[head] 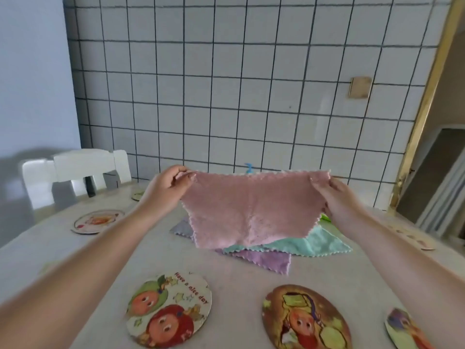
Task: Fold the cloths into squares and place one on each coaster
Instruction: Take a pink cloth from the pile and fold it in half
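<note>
- Both hands held the pink cloth (249,210) up above the desk (239,280): the left hand (168,187) pinched its upper left corner, the right hand (332,195) pinched its upper right corner, fingers curled on the fabric.
- That cloth hung spread open and unfolded, its lower edge drooping over the pile beneath; whether it touched the pile could not be told.
- Under it lay the remaining cloths in a loose heap: a teal cloth (317,241) on top, a purple cloth (266,260) below it, a grey-lilac cloth (182,227) showing at the left, and a sliver of green cloth (325,217) by the right wrist. None looked folded.
- Coasters sat round the desk, all bare: the apple-faced coaster (168,311) and the brown coaster (305,318) near the front, another at the right edge (402,328), a pale coaster (98,221) at the left, and more partly seen farther off.
- By my reading, the task had barely begun: no cloth was on any coaster, and the first fold of the pink one was not yet made.
</note>
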`<state>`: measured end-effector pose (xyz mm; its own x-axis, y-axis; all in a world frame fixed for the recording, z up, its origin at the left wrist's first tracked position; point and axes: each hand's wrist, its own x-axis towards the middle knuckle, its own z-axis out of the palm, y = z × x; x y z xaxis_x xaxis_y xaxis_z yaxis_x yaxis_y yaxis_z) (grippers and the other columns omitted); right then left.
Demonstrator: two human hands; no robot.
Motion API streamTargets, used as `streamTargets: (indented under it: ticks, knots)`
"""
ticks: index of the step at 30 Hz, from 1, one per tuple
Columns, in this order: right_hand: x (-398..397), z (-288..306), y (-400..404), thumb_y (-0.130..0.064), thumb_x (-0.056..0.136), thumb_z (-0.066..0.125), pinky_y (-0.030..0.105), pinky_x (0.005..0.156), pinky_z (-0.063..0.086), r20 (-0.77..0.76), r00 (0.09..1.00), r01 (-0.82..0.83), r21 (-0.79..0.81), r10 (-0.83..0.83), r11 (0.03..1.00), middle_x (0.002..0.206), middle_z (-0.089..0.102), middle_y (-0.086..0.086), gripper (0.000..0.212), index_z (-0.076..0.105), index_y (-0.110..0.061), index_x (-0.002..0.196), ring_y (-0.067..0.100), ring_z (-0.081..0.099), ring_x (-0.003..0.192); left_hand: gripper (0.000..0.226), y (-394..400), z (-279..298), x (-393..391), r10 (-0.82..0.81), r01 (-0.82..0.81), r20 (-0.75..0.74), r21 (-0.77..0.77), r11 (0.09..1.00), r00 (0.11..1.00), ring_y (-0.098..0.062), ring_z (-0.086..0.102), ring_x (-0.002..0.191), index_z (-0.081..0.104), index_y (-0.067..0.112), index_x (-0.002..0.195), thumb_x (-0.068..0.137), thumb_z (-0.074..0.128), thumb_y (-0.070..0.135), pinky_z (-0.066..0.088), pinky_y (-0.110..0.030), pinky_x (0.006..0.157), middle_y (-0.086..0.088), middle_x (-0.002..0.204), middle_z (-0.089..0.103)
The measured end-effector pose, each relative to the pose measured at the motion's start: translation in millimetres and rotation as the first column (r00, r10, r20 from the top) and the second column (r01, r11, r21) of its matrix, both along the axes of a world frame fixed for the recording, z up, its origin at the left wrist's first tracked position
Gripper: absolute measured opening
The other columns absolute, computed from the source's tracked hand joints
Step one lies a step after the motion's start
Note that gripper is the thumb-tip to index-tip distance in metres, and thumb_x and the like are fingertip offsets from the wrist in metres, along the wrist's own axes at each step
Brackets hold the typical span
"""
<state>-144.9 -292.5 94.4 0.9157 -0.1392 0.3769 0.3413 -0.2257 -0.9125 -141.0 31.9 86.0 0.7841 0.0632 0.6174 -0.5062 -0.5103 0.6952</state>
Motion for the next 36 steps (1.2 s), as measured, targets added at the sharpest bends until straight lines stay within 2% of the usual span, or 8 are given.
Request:
streamTargets:
  ticks: [4, 7, 11, 17, 21, 26, 31, 36]
  knots:
    - [-20.0, -63.5, -2.8, -0.026, 0.094, 0.052, 0.038, 0.075, 0.047, -0.236, 0.971, -0.015, 0.130, 0.045, 0.991, 0.089, 0.065, 0.003, 0.015, 0.063, -0.017, 0.098, 0.021, 0.060, 0.083, 0.009, -5.1, -66.8, -21.6, -0.011, 0.023, -0.198, 0.056, 0.998, 0.980, -0.016, 0.059, 0.087, 0.056, 0.035, 0.087, 0.094, 0.050, 0.030, 0.047, -0.036, 0.077, 0.010, 0.087, 0.062]
    - [-44.1, -94.0, -8.1, -0.023, 0.096, 0.047, 0.041, 0.081, 0.052, -0.408, 0.904, -0.062, 0.175, 0.130, 0.983, 0.102, 0.067, 0.004, 0.020, 0.060, -0.014, 0.109, 0.021, 0.064, 0.095, 0.012, -8.1, -98.8, -46.4, -0.101, 0.150, -0.386, 0.100, 0.984, 0.917, -0.011, 0.055, 0.082, 0.057, 0.028, 0.091, 0.096, 0.046, 0.028, 0.042, -0.021, 0.067, 0.006, 0.090, 0.060]
    - [-71.6, -118.6, -18.9, -0.018, 0.097, 0.044, 0.033, 0.068, 0.056, -0.537, 0.816, -0.105, 0.228, 0.215, 0.968, 0.099, 0.071, 0.007, 0.021, 0.062, -0.011, 0.105, 0.019, 0.068, 0.088, 0.020, -2.7, -126.2, -68.0, -0.228, 0.250, -0.615, -0.051, 0.967, 0.755, -0.010, 0.049, 0.071, 0.061, 0.013, 0.087, 0.095, 0.049, 0.026, 0.037, -0.019, 0.056, 0.000, 0.078, 0.054]
    - [-81.0, -134.2, -23.7, -0.015, 0.096, 0.045, 0.027, 0.072, 0.052, -0.617, 0.748, -0.161, 0.192, 0.246, 0.968, 0.098, 0.072, 0.009, 0.022, 0.064, -0.007, 0.103, 0.015, 0.068, 0.082, 0.019, 2.1, -142.5, -73.4, -0.269, 0.240, -0.724, -0.146, 0.960, 0.635, -0.008, 0.044, 0.058, 0.063, 0.016, 0.087, 0.094, 0.051, 0.029, 0.031, -0.020, 0.046, 0.007, 0.066, 0.053]
    - [-72.4, -142.1, -26.1, -0.020, 0.095, 0.050, 0.038, 0.087, 0.048, -0.588, 0.801, -0.150, -0.019, 0.110, 0.989, 0.103, 0.069, 0.011, 0.020, 0.063, -0.009, 0.105, 0.023, 0.064, 0.096, 0.017, 1.3, -144.1, -63.3, -0.257, 0.223, -0.679, -0.139, 0.965, 0.688, -0.015, 0.046, 0.068, 0.065, 0.015, 0.084, 0.092, 0.054, 0.026, 0.036, -0.026, 0.055, 0.000, 0.074, 0.055]
    - [-54.7, -149.1, -31.6, -0.021, 0.093, 0.055, 0.028, 0.054, 0.032, -0.490, 0.868, -0.055, -0.257, -0.081, 0.965, 0.066, 0.048, 0.007, 0.025, 0.057, -0.005, 0.074, 0.016, 0.045, 0.058, 0.014, -9.1, -139.3, -38.1, -0.150, 0.213, -0.601, 0.035, 0.976, 0.785, -0.015, 0.053, 0.078, 0.064, 0.012, 0.091, 0.093, 0.054, 0.023, 0.041, -0.030, 0.069, -0.009, 0.087, 0.062]
    - [-34.0, -157.0, -37.7, -0.021, 0.090, 0.059, 0.028, 0.055, 0.032, -0.446, 0.879, -0.007, -0.359, -0.165, 0.933, 0.064, 0.046, 0.008, 0.029, 0.059, 0.007, 0.083, 0.019, 0.043, 0.057, 0.017, -21.4, -134.9, -6.1, -0.048, 0.215, -0.571, 0.229, 0.949, 0.819, -0.010, 0.047, 0.064, 0.062, 0.008, 0.096, 0.093, 0.054, 0.022, 0.035, -0.022, 0.053, 0.000, 0.083, 0.059]
    - [-17.7, -160.4, -43.8, -0.023, 0.087, 0.063, 0.030, 0.056, 0.030, -0.368, 0.894, 0.037, -0.505, -0.255, 0.862, 0.057, 0.044, 0.006, 0.029, 0.050, -0.008, 0.066, 0.019, 0.042, 0.053, 0.018, -27.7, -134.7, 18.3, 0.015, 0.224, -0.539, 0.374, 0.900, 0.842, -0.010, 0.046, 0.061, 0.060, 0.005, 0.093, 0.092, 0.055, 0.023, 0.036, -0.019, 0.052, -0.003, 0.082, 0.058]
